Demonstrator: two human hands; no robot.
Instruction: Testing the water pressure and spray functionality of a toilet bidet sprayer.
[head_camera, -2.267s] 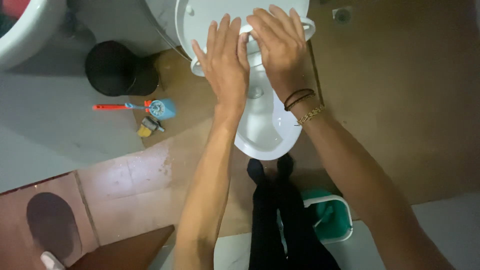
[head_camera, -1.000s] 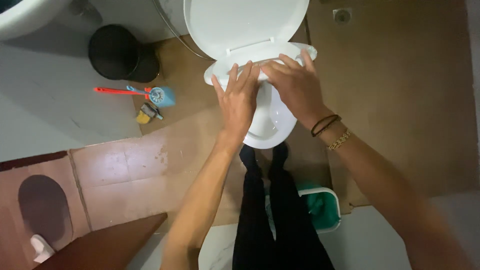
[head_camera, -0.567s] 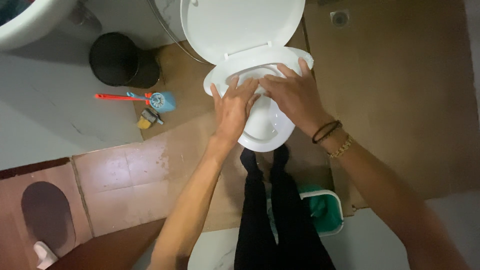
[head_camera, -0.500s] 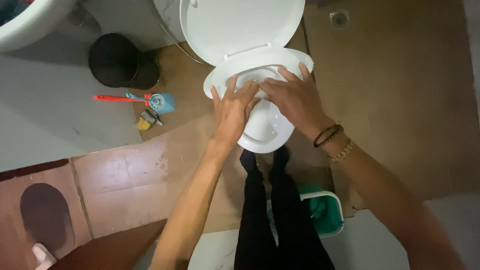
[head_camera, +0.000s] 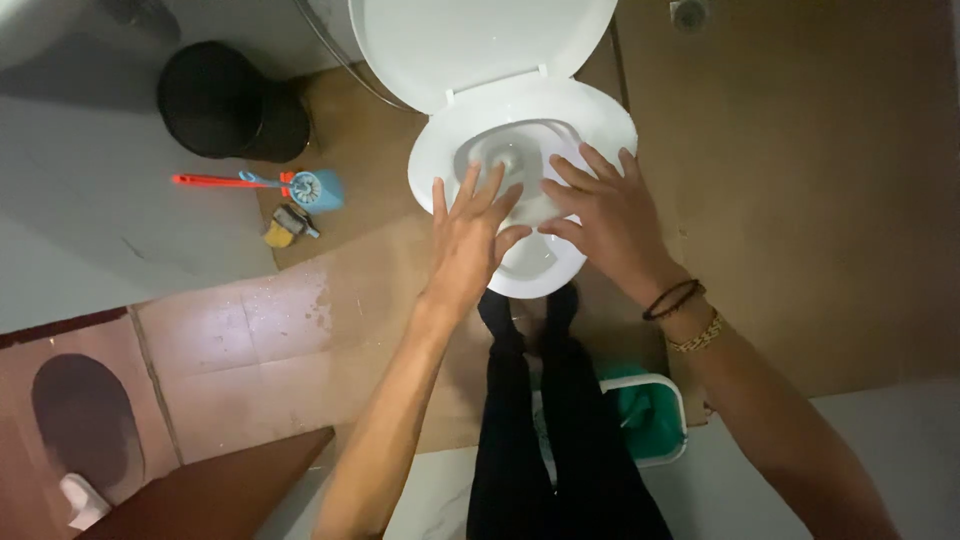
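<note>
White toilet seat (head_camera: 440, 150), lowered flat on the rim of the white toilet bowl (head_camera: 530, 275), directly beneath both hands, with its front portion hidden under them. Left hand (head_camera: 470, 245) and right hand (head_camera: 610, 220) lie side by side over the front half of the seat, palms down, fingers spread and extended, closed on nothing; whether the palms actually touch the seat cannot be told. Just beyond the fingertips, the bowl opening shows, and beyond that the raised lid (head_camera: 480, 40). Behind the right wrist, dark cords and a beaded bracelet (head_camera: 697, 335). Below the wrists, the person's dark-trousered legs, with a green bucket (head_camera: 650, 420) beside them. Well to the left of the left hand, a toilet brush (head_camera: 255, 183), a small scrubber (head_camera: 285, 225) and a black bin (head_camera: 230, 100).
</note>
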